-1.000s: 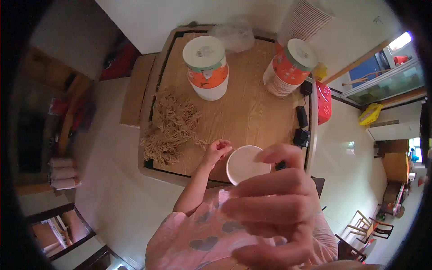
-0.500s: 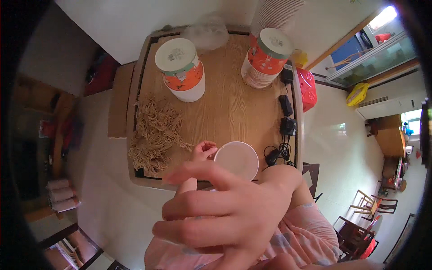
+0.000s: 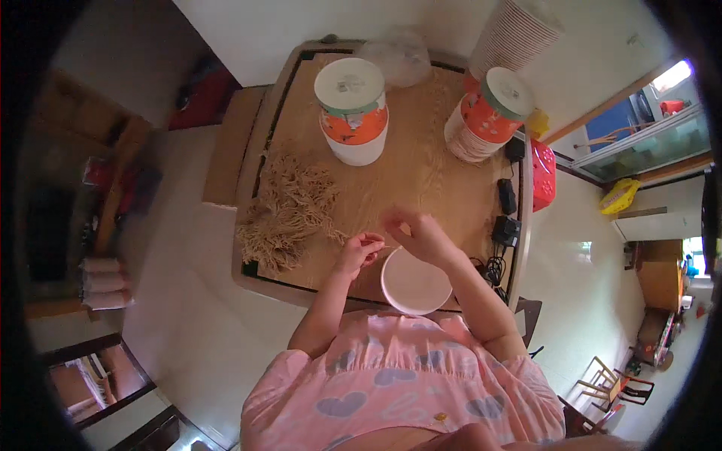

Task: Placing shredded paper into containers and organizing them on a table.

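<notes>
A white round tub point(image 3: 416, 284) stands at the table's near edge, its pale round face up, close to my body. Just left of its rim, my left hand point(image 3: 361, 252) is closed in a pinch, with what looks like a thin strand at the fingertips. My right hand point(image 3: 418, 234) reaches over the tub's far rim, its fingers curled and partly smeared by motion; whether they grip anything is unclear. Left of my left hand lies a tangled heap of brown twine point(image 3: 289, 214), a loose end trailing toward that hand.
At the back stand an orange-and-green patterned tub point(image 3: 350, 86) upside down on a white one, and a similar stack point(image 3: 492, 113) at right. Behind it leans a tall stack of white tubs point(image 3: 517, 37). A clear plastic bag point(image 3: 395, 59), black adapters point(image 3: 506, 230) and a red stool point(image 3: 543, 177) are nearby.
My right hand has moved from close in front of the camera, lower middle, forward to the tub's far rim. My left hand stays beside the tub. The whole view has shifted and tilted.
</notes>
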